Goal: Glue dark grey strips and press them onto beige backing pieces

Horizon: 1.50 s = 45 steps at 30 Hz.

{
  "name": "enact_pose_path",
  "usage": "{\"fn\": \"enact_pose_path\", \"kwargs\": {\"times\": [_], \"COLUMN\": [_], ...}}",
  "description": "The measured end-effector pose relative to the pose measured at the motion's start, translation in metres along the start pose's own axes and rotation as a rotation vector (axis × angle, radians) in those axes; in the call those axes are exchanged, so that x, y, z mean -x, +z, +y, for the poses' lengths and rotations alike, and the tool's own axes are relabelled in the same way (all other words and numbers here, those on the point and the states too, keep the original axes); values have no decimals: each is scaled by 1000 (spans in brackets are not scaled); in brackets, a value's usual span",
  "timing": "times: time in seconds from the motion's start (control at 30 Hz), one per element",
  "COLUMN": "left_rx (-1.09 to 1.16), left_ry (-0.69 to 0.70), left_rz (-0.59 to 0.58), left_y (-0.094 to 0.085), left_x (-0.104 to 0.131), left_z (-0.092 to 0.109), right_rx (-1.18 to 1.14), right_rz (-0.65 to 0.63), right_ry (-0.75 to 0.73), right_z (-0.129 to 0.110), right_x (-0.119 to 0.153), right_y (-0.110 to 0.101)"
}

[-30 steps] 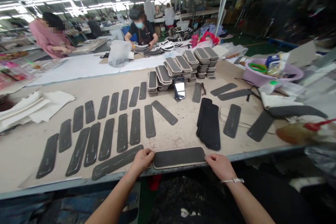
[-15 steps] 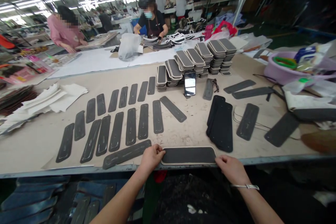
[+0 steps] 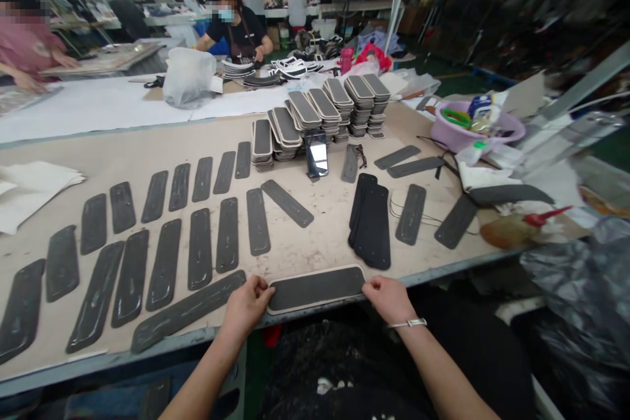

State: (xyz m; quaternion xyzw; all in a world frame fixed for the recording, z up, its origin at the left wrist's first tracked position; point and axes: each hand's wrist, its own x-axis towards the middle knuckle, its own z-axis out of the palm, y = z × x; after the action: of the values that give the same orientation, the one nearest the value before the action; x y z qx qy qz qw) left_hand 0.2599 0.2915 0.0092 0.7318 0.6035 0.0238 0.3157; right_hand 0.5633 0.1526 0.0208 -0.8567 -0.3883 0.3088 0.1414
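The light-edged panel lies flat on the worktop, lengthwise along the near edge, with its grey face up. The left hand is at the left end of the panel; its fingers are closed, with the end of the panel pinched between thumb and fingertips. The right hand is at the opposite end; its fingers are curled closed at the right end of the panel. A bracelet encircles the right wrist.

A long glossy strip lies just beside the left hand, at a slant to the near edge. Two rows of shorter glossy strips extend from there toward the left edge. Overlapping black pieces lie beyond the right hand. Stacks of similar light-edged panels stand toward the far edge, with a phone upright in front of them. A purple basin stands toward the right edge. A bottle with a red nozzle lies at the near right corner. White sheets lie toward the left edge. Beyond the far edge, a co-worker is positioned behind curved pieces.
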Motion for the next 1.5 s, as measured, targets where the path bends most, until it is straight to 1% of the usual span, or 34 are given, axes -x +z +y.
{"fn": "enact_pose_path", "kwargs": {"times": [0.27,0.43,0.67,0.93,1.03,1.13,1.23,1.33,1.4,1.43,1.47,1.5], "left_rx": [2,3,8,47,59,32,19,17,-1,-10,-17,-22], "left_ry": [-6,-32,-18,-6,-24,-40,-47,-54,-52,-47,-38,-33], "left_rz": [17,11,16,46,67,62,50,48,42,38,31,22], "left_y": [1,0,1,2,1,-1,-2,-2,-1,0,2,3], "left_x": [3,3,3,5,7,8,8,9,9,8,7,5], "left_z": [3,5,5,4,5,7,9,10,8,7,5,3], "right_rx": [32,62,135,216,254,292,315,309,292,281,275,264], "right_rz": [-21,-9,11,2,2,17,66,181,263,279,276,254], "right_ry": [-23,-37,-61,-76,-101,-134,-187,-261,-322,-378,-440,-537], "right_z": [1,3,5,2,2,5,13,15,7,0,-10,-20], "right_x": [-1,-1,-3,-4,-4,-5,-3,6,17,22,28,33], "right_y": [0,3,7,6,5,2,-3,-8,-4,1,8,17]}}
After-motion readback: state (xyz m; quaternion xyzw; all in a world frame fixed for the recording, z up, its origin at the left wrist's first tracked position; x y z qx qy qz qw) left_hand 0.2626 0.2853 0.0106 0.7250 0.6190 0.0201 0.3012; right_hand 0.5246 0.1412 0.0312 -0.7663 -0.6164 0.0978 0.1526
